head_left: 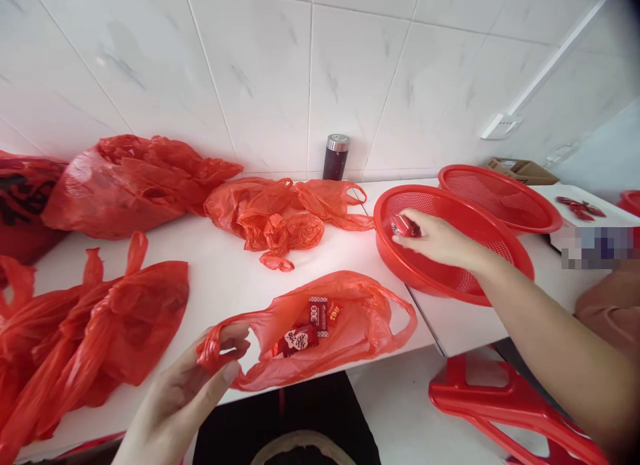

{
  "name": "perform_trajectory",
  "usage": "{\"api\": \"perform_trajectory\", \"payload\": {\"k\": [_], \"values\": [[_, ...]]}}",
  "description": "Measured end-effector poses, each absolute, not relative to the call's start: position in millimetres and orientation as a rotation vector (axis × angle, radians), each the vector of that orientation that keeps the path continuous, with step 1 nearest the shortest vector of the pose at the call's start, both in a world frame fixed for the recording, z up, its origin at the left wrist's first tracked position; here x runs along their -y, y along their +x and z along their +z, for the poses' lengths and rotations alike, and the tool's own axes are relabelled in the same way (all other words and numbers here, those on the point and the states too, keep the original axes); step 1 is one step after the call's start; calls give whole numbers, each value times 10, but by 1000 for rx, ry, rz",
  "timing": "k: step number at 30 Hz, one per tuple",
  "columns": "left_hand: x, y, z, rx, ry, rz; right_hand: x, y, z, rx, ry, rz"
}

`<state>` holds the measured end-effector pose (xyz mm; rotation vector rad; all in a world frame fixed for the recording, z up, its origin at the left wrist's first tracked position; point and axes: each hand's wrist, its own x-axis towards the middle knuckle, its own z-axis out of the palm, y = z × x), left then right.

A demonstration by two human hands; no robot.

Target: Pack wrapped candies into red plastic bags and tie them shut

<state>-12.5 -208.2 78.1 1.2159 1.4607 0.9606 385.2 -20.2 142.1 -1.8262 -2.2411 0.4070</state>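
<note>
My left hand (205, 378) has its curled fingers through one handle loop of a thin red plastic bag (360, 318), keeping its mouth spread. Inside the bag lie a few small wrapped packets, among them a dark red packet (300, 340) and a red one with white print (319, 315). Over at the right, my right hand (433, 238) reaches into a round red plastic basket (450, 288) with perforated sides. Its fingers are closed on small red packets (404, 226); how many I cannot tell.
Knotted red bags (115, 318) lie at left, a large filled red bag (125, 185) behind. Crumpled red bags (280, 212) and a dark flask (336, 157) stand near the wall. A second red basket (500, 195), a cardboard box (523, 170) and a red stool (480, 392) are at right, beside another person's arm (610, 305).
</note>
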Motion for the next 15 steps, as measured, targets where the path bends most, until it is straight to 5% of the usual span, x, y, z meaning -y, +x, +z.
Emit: {"api": "perform_trajectory", "payload": {"k": [6, 11, 15], "values": [[2047, -71, 840, -1443, 1294, 1076, 917, 2813, 1415, 2627, -1119, 885], [2027, -111, 979, -1567, 1416, 1080, 994, 2503, 1075, 2693, -1175, 278], [2057, -253, 1055, -1589, 1462, 1070, 985, 2746, 1332, 2803, -963, 265]]}}
